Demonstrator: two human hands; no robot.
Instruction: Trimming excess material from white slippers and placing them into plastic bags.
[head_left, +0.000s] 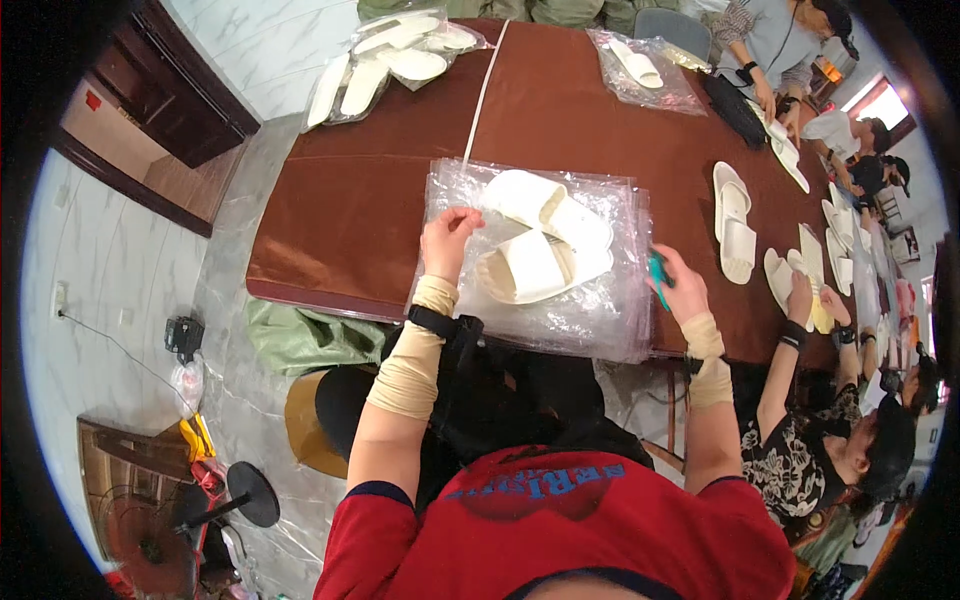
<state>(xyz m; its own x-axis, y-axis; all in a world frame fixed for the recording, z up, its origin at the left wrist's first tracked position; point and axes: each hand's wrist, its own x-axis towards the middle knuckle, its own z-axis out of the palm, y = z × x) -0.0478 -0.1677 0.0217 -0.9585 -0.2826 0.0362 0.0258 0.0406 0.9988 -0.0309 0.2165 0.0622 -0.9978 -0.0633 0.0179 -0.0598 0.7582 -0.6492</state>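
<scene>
Gripping a teal tool (657, 270) are the right fingers (672, 260), while left fingers (460, 216) sit together near white slippers (533, 265).

Two white slippers (522, 268) between the person's two hands (446, 242), one teal tool (657, 272).

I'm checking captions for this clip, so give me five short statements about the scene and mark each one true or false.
1. The right hand holds a teal tool. True.
2. The left hand is to the right of the white slippers in front of the person. False: it is to their left.
3. Those white slippers lie on clear plastic bags. True.
4. The tabletop is bright blue. False: it is reddish brown.
5. Bagged slippers lie on the far left part of the tabletop. True.
</scene>
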